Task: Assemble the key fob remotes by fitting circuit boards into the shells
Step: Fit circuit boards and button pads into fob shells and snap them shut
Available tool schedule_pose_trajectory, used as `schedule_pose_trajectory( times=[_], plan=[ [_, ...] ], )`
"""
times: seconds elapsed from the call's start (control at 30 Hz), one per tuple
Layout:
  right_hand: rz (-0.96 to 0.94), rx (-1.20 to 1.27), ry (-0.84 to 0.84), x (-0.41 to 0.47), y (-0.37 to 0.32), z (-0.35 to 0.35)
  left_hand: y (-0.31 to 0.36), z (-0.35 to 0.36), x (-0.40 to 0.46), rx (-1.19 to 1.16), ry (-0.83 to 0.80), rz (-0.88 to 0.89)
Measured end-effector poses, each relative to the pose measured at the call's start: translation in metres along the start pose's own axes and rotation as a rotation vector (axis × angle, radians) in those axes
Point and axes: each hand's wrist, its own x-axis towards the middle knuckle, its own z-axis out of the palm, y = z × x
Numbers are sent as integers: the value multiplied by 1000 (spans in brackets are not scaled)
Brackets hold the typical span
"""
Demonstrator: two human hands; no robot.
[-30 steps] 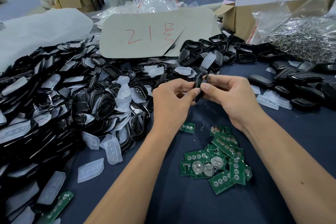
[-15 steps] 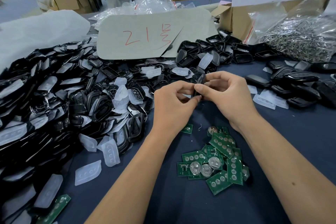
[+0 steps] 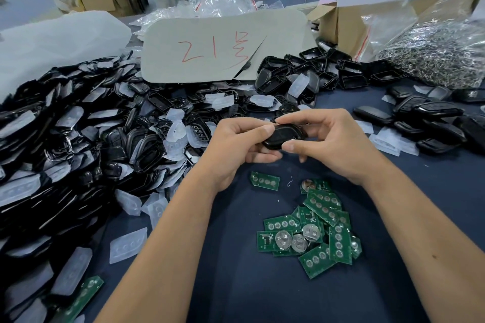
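A black key fob shell [image 3: 282, 135] is held between both hands above the dark blue table [image 3: 262, 291]. My left hand [image 3: 236, 147] pinches its left end with thumb on top and fingers underneath. My right hand [image 3: 328, 141] pinches its right side, thumb at the front edge. The fob's smooth glossy face points up toward me. A pile of green circuit boards [image 3: 312, 228], some with round battery clips, lies just below the hands. One lone board [image 3: 265, 181] sits under my left wrist.
A big heap of black shells and translucent rubber pads [image 3: 91, 144] fills the left. More black fobs [image 3: 430, 120] lie at the right. A grey card with red writing [image 3: 215, 50], a cardboard box [image 3: 349, 21] and a bag of metal rings [image 3: 433, 52] stand behind.
The fob was held on edge between the fingertips; now it is turned flat, its broad glossy face up, and both hands have shifted their grip around it.
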Motion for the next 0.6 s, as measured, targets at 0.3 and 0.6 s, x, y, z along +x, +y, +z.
schedule_pose_trajectory(
  times=[0.3,0.6],
  plan=[
    [-6,17,38,0,2,2,2,-2,1,-141,-32,-64],
    [-2,-57,60,1,4,3,1,-2,1,-158,2,-58]
  ],
)
